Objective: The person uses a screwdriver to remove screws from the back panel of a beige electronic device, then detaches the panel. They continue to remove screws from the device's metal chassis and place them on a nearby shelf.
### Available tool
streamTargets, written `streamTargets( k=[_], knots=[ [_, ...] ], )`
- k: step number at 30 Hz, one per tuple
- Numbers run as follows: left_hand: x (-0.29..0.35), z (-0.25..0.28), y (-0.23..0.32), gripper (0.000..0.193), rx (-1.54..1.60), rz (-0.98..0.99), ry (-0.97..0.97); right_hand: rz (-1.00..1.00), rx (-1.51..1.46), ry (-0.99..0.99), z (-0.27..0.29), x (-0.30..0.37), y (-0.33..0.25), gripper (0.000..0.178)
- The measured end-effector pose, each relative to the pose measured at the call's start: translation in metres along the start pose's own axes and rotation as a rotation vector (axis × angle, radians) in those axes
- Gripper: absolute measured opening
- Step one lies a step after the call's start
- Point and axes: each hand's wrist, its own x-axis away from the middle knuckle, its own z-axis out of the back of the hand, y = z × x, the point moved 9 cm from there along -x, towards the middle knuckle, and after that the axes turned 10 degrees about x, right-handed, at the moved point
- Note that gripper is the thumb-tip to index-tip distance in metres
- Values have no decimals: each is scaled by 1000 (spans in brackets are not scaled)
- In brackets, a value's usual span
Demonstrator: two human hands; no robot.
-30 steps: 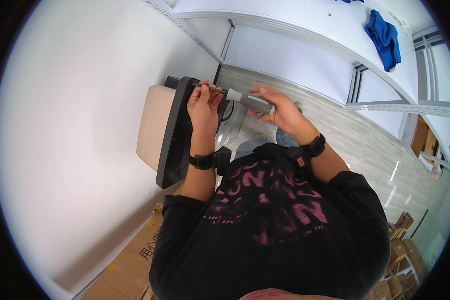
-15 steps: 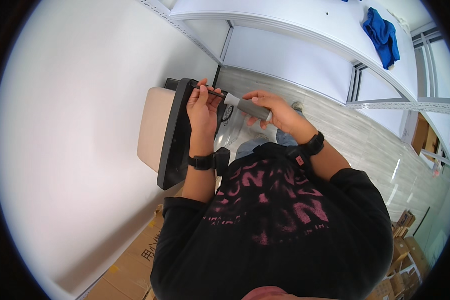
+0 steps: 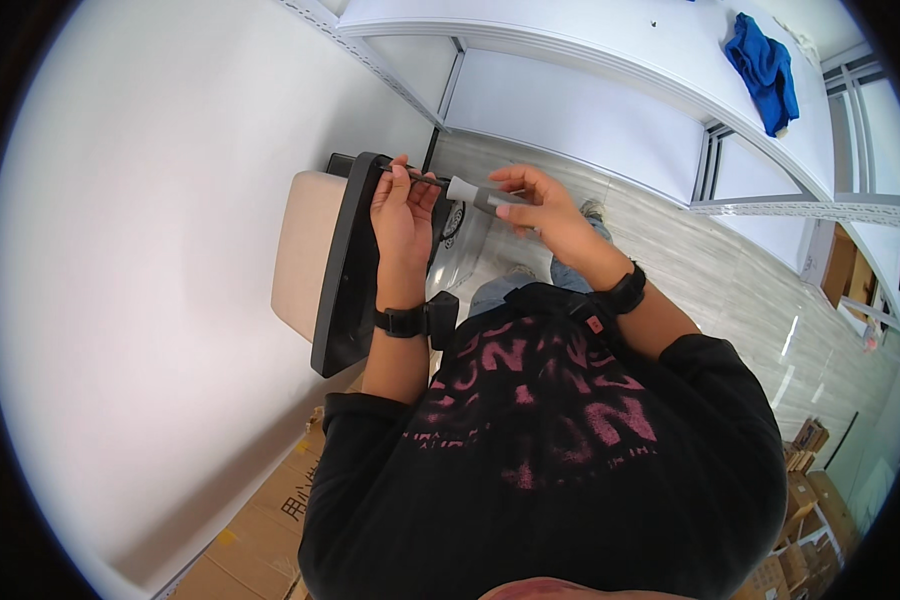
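Note:
A screwdriver [image 3: 475, 193] with a grey handle and a thin dark shaft lies level, its tip pointing left at the upper rim of a black frame [image 3: 342, 265] backed by a beige cushion [image 3: 300, 250]. My right hand [image 3: 540, 208] grips the grey handle. My left hand [image 3: 402, 215] rests against the black frame and pinches the shaft near its tip. Both wrists carry black bands. What the tip touches is hidden by my left fingers.
A white wall [image 3: 150, 250] fills the left. White shelving [image 3: 590, 60] runs across the top with a blue cloth [image 3: 765, 65] on it. Cardboard boxes [image 3: 270, 520] lie at the lower left, more at the lower right [image 3: 800, 500]. Grey plank floor [image 3: 730, 270] stretches right.
My right hand with the screwdriver handle has shifted a little and turned; my left hand has stayed on the black frame at the shaft's tip.

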Motion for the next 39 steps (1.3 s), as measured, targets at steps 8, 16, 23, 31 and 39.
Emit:
streamTargets(
  k=[8, 16, 23, 31, 39],
  knots=[
    [4, -8, 2, 23, 50, -6, -24, -117, 31, -145, -12, 0, 4, 34],
    [5, -7, 3, 21, 77, -14, -24, -147, -17, -93, -10, 3, -2, 31],
    [4, -5, 0, 20, 99, -1, -29, -143, -44, -93, -7, 3, 0, 31],
    [4, -6, 2, 21, 107, -12, -32, -150, -68, -88, -8, 2, -2, 30],
    [3, -3, 1, 22, 134, 0, -22, -162, -55, -86, -9, 1, -3, 29]
  ],
)
